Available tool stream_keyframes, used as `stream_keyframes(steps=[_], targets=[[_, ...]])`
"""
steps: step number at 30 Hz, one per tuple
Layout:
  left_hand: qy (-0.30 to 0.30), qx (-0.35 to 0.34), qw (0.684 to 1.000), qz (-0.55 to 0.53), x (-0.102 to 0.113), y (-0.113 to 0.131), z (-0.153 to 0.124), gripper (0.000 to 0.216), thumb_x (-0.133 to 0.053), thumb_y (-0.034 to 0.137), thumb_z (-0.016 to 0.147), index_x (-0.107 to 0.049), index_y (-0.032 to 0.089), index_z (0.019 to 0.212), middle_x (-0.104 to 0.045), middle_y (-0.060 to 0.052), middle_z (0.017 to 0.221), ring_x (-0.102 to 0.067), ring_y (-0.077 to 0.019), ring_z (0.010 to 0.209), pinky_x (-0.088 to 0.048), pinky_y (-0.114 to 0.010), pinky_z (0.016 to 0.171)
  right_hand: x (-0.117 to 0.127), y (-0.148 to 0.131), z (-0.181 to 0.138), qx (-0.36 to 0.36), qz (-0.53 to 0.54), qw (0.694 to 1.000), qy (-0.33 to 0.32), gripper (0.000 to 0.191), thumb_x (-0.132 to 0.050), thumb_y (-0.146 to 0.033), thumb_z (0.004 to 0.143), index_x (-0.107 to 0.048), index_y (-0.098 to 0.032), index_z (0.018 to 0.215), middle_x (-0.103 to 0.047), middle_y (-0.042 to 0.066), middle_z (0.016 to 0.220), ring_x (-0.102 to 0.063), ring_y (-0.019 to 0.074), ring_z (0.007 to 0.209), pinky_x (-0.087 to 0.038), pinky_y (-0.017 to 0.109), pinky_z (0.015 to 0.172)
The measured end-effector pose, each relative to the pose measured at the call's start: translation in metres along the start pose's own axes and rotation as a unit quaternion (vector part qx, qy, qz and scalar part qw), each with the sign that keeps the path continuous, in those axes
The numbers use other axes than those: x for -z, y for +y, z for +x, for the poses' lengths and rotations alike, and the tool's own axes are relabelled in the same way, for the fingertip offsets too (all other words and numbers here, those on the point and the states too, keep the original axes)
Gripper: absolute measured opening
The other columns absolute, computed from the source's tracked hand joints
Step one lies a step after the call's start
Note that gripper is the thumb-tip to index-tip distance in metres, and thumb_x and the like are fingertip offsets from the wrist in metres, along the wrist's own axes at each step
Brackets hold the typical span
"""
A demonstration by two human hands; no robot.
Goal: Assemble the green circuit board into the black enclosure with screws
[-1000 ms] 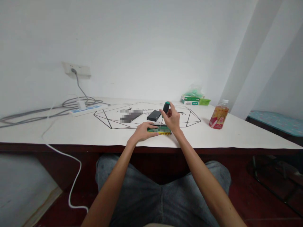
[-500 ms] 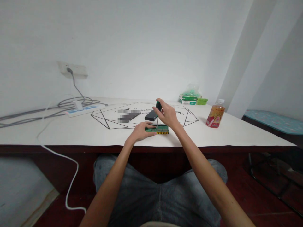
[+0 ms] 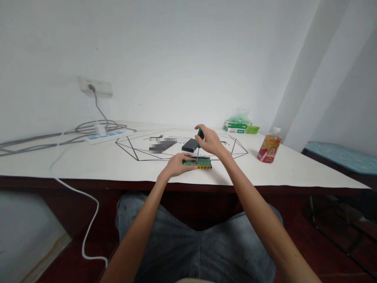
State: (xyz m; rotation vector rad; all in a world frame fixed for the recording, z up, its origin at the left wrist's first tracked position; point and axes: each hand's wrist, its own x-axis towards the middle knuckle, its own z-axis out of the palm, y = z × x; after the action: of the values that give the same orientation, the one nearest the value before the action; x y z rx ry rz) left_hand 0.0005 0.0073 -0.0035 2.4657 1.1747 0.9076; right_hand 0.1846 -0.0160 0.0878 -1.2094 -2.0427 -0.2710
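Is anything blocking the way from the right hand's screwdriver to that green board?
Nothing visible. The right hand points the screwdriver down at the green board; the left hand holds the board's left end, beside that path.

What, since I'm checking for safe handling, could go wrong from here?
The right hand holds the screwdriver down at the circuit board, so a slip might scratch the board. The left hand grips the board close beside the screwdriver, so a sideways skid could jab that hand.
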Motion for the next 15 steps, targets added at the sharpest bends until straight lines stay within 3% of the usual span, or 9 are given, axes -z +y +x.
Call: stream_keyframes(steps=[5, 11, 15], targets=[[0.0, -0.004, 1.0, 0.001, 0.001, 0.0013, -0.0003, 0.046, -0.072, 0.059, 0.072, -0.078, 0.03, 0.108, -0.065, -0.003, 0.133, -0.06, -0.0312, 0.12, -0.044, -0.042, 0.108, 0.0039, 0.0005, 0.0039, -0.001, -0.06, 0.998, 0.01, 0.03, -0.051, -0.045, 0.093, -0.058, -0.019, 0.108, -0.067, 0.009, 0.09, -0.058, 0.023, 0.079, -0.037, 0.03, 0.069], [-0.003, -0.002, 1.0, 0.0, 0.0003, -0.0009, 0.0003, 0.046, -0.072, 0.059, 0.072, -0.078, 0.03, 0.107, -0.065, -0.003, 0.133, -0.059, -0.0305, 0.121, -0.044, -0.041, 0.107, 0.0092, 0.0017, 0.0031, -0.005, -0.031, 0.998, -0.058, 0.036, -0.045, -0.028, 0.091, -0.046, -0.018, 0.126, -0.068, 0.007, 0.089, -0.059, 0.0233, 0.074, -0.036, 0.029, 0.065], [0.002, -0.004, 1.0, -0.004, -0.0004, -0.0018, 0.0009, 0.045, -0.073, 0.058, 0.071, -0.078, 0.031, 0.106, -0.065, -0.003, 0.132, -0.059, -0.0306, 0.12, -0.044, -0.042, 0.107, 0.0079, 0.0029, 0.0031, -0.005, -0.065, 0.998, -0.024, 0.036, -0.053, -0.041, 0.09, -0.05, -0.02, 0.119, -0.068, 0.007, 0.085, -0.059, 0.0245, 0.075, -0.034, 0.029, 0.064]])
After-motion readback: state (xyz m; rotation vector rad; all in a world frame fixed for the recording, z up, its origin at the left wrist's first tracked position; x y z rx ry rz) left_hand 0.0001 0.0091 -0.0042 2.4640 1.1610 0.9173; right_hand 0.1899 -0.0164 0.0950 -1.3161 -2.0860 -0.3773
